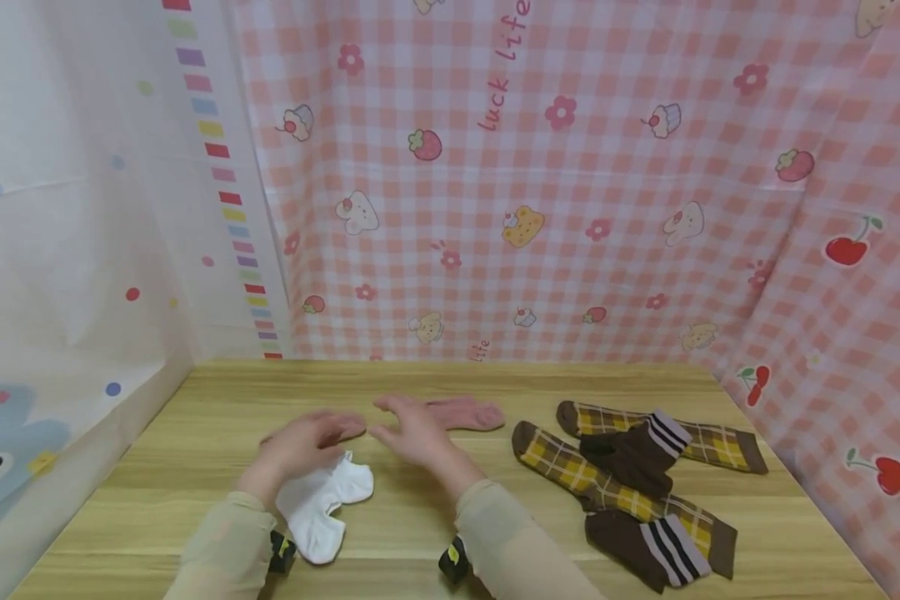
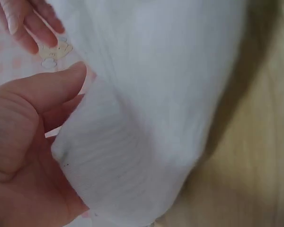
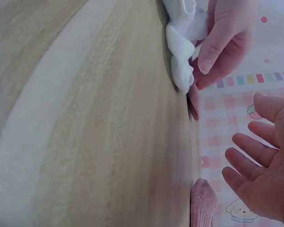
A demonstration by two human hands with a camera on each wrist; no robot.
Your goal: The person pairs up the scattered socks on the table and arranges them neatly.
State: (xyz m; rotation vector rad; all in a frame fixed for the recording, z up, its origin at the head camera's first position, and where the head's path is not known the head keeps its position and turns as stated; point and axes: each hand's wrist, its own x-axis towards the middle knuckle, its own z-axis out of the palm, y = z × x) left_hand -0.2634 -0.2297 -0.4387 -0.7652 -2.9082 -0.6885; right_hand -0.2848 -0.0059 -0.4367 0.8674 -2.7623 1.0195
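My left hand [image 1: 294, 450] is over the table at the left with its fingers loosely bent, just behind a pair of white ankle socks [image 1: 311, 510]. In the left wrist view the white socks [image 2: 137, 142] loom close to the camera, beside the thumb and palm. A pink sock [image 1: 348, 425] lies partly hidden behind that hand. Palm turned inward, my right hand [image 1: 414, 433] has its fingers spread and holds nothing, as the right wrist view shows. Close to its fingertips, a second pink sock [image 1: 468, 414] lies flat behind it.
To the right lie two yellow-and-brown plaid socks [image 1: 570, 471], with two dark brown socks [image 1: 630, 458] with striped cuffs among them. A pink checked curtain [image 1: 525, 275] stands along the back of the wooden table [image 1: 435, 508].
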